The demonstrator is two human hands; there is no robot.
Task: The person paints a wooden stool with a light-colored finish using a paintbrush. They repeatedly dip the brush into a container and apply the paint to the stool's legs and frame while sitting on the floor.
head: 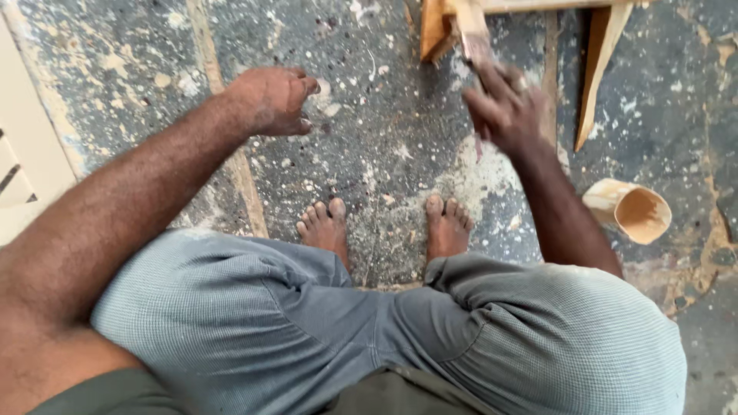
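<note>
While my right hand point(503, 107) is blurred against the wooden frame point(469, 31) at the top of the view, I judge the work there goes best with short, even strokes along the pale slat, wrist loose, pressure light. Its fingers look curled round something at that slat (too smeared to name, so whether it truly grips I cannot tell). My left hand point(270, 100) hangs over the paint-spattered floor point(369, 138), loosely curled and holding nothing, well apart from the frame, and a small tan cup point(632, 211) lies tipped beside my right forearm.
</note>
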